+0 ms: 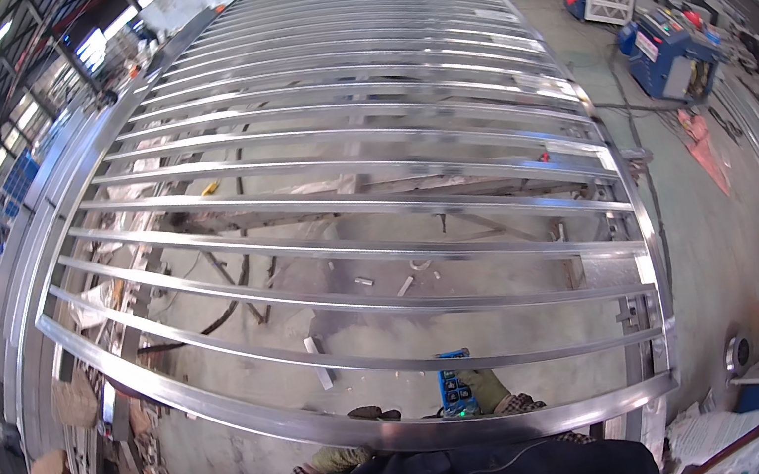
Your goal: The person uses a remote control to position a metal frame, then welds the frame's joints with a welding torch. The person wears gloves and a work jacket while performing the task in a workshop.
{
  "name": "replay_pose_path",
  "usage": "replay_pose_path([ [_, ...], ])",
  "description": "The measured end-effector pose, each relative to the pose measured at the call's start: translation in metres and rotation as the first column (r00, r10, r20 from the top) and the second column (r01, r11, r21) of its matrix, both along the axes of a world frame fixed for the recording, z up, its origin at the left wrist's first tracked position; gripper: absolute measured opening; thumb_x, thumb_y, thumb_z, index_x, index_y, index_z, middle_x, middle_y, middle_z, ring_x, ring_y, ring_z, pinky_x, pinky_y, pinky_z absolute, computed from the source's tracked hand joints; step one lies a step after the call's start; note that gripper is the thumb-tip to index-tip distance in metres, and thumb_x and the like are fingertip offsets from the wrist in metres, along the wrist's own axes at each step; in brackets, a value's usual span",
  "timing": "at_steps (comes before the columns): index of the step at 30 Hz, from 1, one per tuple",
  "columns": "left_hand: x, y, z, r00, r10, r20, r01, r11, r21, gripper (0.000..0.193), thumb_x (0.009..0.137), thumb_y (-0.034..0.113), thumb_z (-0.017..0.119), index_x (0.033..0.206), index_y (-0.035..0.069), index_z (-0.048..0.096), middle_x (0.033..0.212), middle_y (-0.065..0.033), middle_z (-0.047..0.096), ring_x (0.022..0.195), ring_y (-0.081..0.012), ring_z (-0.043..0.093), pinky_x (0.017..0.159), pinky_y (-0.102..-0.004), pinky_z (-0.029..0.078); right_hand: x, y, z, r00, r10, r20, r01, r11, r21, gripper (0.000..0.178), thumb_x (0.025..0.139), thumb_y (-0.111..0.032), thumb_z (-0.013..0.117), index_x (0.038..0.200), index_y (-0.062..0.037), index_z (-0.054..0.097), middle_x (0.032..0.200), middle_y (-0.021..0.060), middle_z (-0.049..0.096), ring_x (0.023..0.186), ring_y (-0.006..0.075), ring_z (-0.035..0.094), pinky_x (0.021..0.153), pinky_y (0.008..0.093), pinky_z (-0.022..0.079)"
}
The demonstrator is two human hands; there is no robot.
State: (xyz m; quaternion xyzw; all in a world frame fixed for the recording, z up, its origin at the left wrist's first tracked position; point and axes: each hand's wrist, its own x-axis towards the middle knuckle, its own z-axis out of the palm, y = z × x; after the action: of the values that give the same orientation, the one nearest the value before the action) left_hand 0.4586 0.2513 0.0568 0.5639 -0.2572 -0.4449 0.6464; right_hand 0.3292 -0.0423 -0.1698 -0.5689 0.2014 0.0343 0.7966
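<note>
A large frame of shiny metal tubes stretches away from me, its near rail [331, 429] curving across just in front of my body. Behind that rail, my right hand [487, 390], in an olive glove, is closed around a blue remote control [455, 385]. Several dark buttons and a small green light show on it. My left hand [339, 458], also gloved, is low beside the near rail, close to my dark jacket. Its fingers are hidden, so whether it holds or touches anything does not show.
Beneath the frame stand supports with a wooden beam [333, 201]; metal offcuts [318, 363] lie on the floor. To the right are two blue machines [673, 55] and a pink cloth [704, 147]. Long metal profiles and scraps crowd the left side.
</note>
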Motion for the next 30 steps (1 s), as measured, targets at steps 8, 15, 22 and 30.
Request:
replay_pose_path([
  [8,-0.012,0.014,-0.026,0.996,0.032,-0.087,-0.036,0.999,-0.033,0.089,0.092,0.045,0.082,0.157,0.001,0.039,0.153,-0.0169,0.056,0.141,-0.0290,0.054,0.118,-0.0447,0.044,0.006,0.019,0.011,0.983,-0.055,-0.174,0.103,0.955,0.278,0.038,0.104,-0.036,0.070,0.126,-0.0056,0.066,0.100,-0.0004,0.069,0.086,0.0103,0.067,0.073,0.0312,0.057],
  [15,-0.050,0.038,-0.092,0.937,0.049,-0.345,-0.100,0.986,-0.131,0.081,0.095,0.040,0.080,0.156,0.001,0.042,0.151,-0.0155,0.057,0.138,-0.0267,0.056,0.116,-0.0420,0.045,0.010,0.051,0.011,0.939,0.141,-0.313,0.006,0.905,0.425,0.036,0.104,-0.039,0.069,0.124,-0.0089,0.066,0.098,0.0028,0.072,0.081,0.0141,0.072,0.071,0.0326,0.061],
  [22,-0.069,0.065,-0.083,0.951,0.090,-0.295,-0.112,0.992,-0.060,0.057,0.104,0.022,0.072,0.151,0.000,0.050,0.143,-0.0117,0.063,0.129,-0.0189,0.060,0.108,-0.0338,0.051,0.031,0.127,0.047,0.910,0.277,-0.309,-0.155,0.917,0.367,0.037,0.104,-0.040,0.068,0.125,-0.0084,0.064,0.099,0.0050,0.072,0.082,0.0159,0.073,0.071,0.0341,0.062],
  [30,-0.108,0.220,-0.088,0.715,0.534,-0.451,-0.535,0.834,0.139,0.057,0.103,0.020,0.072,0.153,0.005,0.049,0.137,-0.0085,0.066,0.119,-0.0160,0.063,0.103,-0.0306,0.052,0.048,0.267,0.070,0.874,0.410,-0.262,-0.337,0.898,0.281,0.042,0.104,-0.040,0.069,0.127,-0.0062,0.062,0.102,0.0056,0.070,0.086,0.0171,0.072,0.073,0.0362,0.062],
])
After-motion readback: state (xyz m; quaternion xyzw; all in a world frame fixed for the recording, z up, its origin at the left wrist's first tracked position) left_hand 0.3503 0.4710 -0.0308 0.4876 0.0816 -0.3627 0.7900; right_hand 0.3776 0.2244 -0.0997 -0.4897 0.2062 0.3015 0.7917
